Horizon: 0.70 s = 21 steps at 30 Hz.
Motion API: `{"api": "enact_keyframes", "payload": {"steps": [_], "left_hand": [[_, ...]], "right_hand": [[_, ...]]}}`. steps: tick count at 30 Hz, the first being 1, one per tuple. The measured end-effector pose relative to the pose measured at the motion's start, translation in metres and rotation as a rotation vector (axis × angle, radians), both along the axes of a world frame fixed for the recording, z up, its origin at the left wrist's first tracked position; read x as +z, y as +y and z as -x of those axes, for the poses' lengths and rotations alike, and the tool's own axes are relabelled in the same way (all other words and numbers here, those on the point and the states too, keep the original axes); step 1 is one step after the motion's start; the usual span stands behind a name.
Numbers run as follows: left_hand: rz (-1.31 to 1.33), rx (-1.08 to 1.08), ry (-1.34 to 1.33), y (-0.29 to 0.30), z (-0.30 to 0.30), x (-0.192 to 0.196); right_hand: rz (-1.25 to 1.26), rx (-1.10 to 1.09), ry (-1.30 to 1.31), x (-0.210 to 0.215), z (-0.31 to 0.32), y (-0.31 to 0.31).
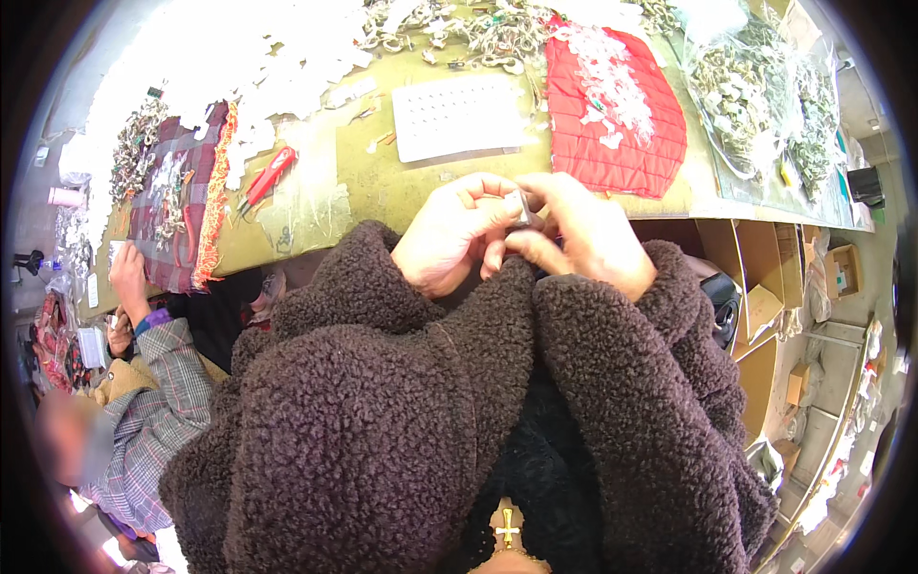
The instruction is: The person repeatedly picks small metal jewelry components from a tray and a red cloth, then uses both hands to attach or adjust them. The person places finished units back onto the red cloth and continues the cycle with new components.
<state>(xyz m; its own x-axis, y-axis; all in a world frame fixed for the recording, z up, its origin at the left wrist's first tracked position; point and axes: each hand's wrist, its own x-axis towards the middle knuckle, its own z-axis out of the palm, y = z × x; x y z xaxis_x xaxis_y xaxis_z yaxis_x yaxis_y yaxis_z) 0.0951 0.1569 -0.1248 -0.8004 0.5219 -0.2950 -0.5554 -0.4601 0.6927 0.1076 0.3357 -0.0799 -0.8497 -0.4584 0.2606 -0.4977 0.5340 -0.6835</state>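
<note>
My left hand (445,239) and my right hand (598,234) meet in front of my chest, just off the near edge of the table. Between their fingertips is a small dark grey, shiny piece (522,216), pinched from both sides. Its kind is too small and too covered by fingers to make out. Beyond my hands lies a white rectangular sheet (457,120) with rows of small marks or parts. To the right of it, a red quilted cloth (612,158) carries a heap of small white pieces (601,72).
A red-handled tool (271,177) lies left on the green table (382,182). Beyond are piles of pale strap-like parts (488,38) and filled clear bags (741,105). At far left a co-worker's hand (127,277) touches a fringed plaid cloth (196,206). Cardboard boxes (755,368) stand right.
</note>
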Motion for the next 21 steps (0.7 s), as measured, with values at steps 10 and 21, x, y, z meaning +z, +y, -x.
{"api": "enact_keyframes", "payload": {"steps": [10,21], "left_hand": [[0.752,0.377,0.521,-0.076,0.05,0.02],[1.913,0.296,1.116,-0.115,0.127,0.015]], "right_hand": [[-0.035,-0.702,0.23,0.062,0.077,0.163],[-0.121,-0.501,0.137,0.018,0.106,0.102]]}}
